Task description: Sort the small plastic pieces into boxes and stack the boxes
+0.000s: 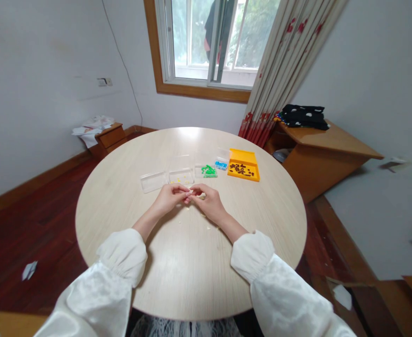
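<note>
Just beyond the pale bits (208, 228) scattered below the frame's centre, we are probably doing best by keeping a light, steady grip, our left hand (172, 195) and right hand (209, 203) pinching a pale piece (191, 191) mid-frame (too small to make out clearly), near a clear box (176, 175).

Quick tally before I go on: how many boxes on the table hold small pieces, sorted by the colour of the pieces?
Box with yellow pieces: 1
Box with green pieces: 1
Box with blue pieces: 1
Box with dark brown pieces: 1
Total: 4
</note>
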`<action>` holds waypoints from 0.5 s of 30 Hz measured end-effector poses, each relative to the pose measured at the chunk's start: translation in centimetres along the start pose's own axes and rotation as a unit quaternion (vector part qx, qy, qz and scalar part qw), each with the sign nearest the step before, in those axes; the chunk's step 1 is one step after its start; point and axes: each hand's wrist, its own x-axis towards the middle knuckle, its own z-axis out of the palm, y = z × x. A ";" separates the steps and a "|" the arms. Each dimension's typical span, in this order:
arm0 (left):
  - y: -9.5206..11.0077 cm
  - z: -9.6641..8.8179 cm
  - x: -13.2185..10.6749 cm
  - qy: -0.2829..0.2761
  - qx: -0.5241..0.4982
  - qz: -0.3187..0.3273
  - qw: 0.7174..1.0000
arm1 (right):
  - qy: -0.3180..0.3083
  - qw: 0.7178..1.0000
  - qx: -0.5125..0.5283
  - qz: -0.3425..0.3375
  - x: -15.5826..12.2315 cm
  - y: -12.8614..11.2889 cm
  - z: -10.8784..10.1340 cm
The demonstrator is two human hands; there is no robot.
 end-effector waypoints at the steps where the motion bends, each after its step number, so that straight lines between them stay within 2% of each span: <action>1: 0.0 -0.4 0.2 0.025 0.004 0.014 1.000 | 0.008 1.000 -0.017 0.000 0.1 0.4 -0.2; 4: -0.1 -2.2 0.9 0.158 0.037 0.075 0.984 | 0.027 0.996 -0.082 0.021 0.6 1.8 -0.9; 6: -0.1 -3.8 1.4 0.259 0.097 0.108 0.955 | 0.023 0.991 -0.126 0.042 0.7 2.7 -1.5; 8: -0.2 -5.1 1.7 0.319 0.151 0.120 0.928 | 0.004 0.986 -0.158 0.053 0.7 3.3 -1.7; 11: -0.4 -6.4 1.9 0.344 0.222 0.132 0.903 | -0.041 0.980 -0.188 0.046 0.5 3.4 -1.6; 15: -0.9 -6.8 1.9 0.343 0.295 0.144 0.880 | -0.086 0.974 -0.208 0.037 0.1 2.8 -0.9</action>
